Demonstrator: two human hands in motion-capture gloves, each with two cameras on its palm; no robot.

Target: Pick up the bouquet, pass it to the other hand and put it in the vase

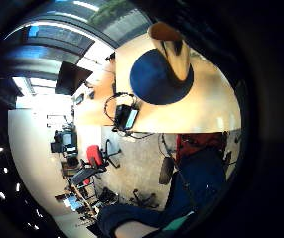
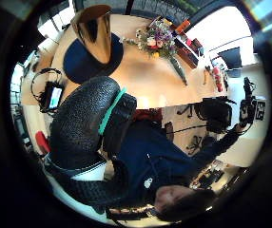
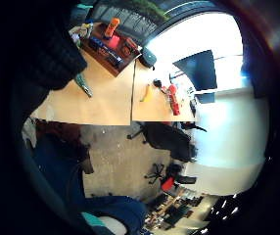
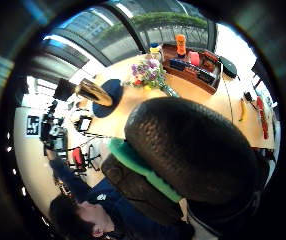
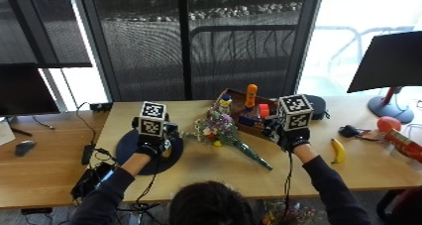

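While one bouquet [image 5: 221,131] lies flat mid-table with bare wood on every side, both gloved hands hover above it, left hand [image 5: 151,144] over the round dark mat [image 5: 129,150] and right hand [image 5: 293,136] near the wooden box [image 5: 245,117]. One gold vase [image 2: 95,31] stands on that mat. Neither hand holds anything, but I cannot tell how the fingers sit.

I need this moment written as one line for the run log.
bouquet: lying on table, untouched | vase: on dark mat | left hand: over mat | right hand: raised | phase: before pickup
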